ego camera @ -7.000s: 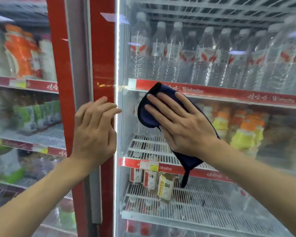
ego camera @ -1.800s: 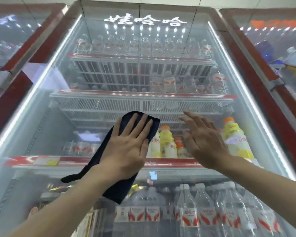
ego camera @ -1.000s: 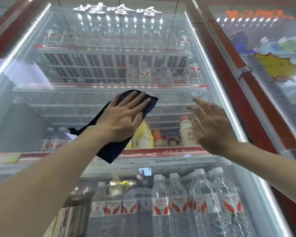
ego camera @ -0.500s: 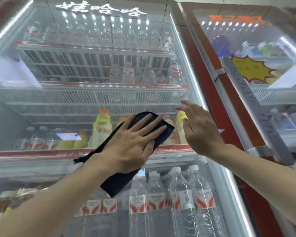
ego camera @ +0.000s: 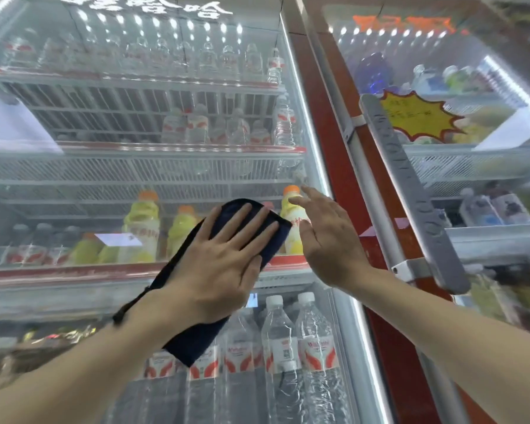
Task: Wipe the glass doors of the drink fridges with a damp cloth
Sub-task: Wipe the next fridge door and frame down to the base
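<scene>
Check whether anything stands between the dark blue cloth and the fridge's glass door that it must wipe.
Nothing visible does. The left hand presses the dark blue cloth flat against the clear glass door; the right hand is open beside it, not under it.

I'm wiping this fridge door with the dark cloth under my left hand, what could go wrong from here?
The left hand presses the cloth with flat fingers only, and much of it hangs loose below the wrist, so it may slip off the glass door. The bare right hand is spread close to the glass beside the cloth; if it touches, it may leave prints.
</scene>
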`<state>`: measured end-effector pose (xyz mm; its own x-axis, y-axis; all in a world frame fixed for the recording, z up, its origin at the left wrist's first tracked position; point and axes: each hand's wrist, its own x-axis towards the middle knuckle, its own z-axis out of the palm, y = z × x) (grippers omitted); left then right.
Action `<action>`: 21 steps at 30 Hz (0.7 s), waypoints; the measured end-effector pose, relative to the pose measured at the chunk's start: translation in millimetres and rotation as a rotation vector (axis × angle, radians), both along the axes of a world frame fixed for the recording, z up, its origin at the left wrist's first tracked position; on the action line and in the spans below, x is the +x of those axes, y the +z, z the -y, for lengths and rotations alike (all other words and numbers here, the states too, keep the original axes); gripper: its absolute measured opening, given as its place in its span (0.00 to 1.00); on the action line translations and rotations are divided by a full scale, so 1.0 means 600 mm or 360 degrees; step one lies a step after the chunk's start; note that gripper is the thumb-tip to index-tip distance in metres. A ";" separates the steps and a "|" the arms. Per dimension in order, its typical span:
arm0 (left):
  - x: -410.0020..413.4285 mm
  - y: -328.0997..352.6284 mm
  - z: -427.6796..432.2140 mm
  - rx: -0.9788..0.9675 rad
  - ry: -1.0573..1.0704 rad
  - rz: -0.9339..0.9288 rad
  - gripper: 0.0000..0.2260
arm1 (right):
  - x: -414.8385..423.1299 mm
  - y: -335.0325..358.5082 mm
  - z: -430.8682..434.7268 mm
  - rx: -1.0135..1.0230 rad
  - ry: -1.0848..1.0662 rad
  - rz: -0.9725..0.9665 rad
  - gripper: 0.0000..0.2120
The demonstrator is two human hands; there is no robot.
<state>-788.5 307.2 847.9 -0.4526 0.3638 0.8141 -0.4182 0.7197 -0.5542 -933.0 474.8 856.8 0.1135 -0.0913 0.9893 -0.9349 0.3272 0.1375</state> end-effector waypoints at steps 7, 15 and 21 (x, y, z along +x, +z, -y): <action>-0.023 0.154 -0.028 0.0249 0.0089 -0.0227 0.26 | -0.064 -0.012 -0.050 0.0103 -0.0265 -0.0078 0.29; -0.071 0.047 -0.087 0.0244 0.0112 -0.0217 0.28 | -0.063 -0.016 -0.048 0.0067 -0.0163 -0.0058 0.25; -0.064 0.050 -0.065 -0.0108 0.0046 0.0087 0.27 | -0.058 0.023 -0.118 0.0264 -0.0473 -0.0193 0.27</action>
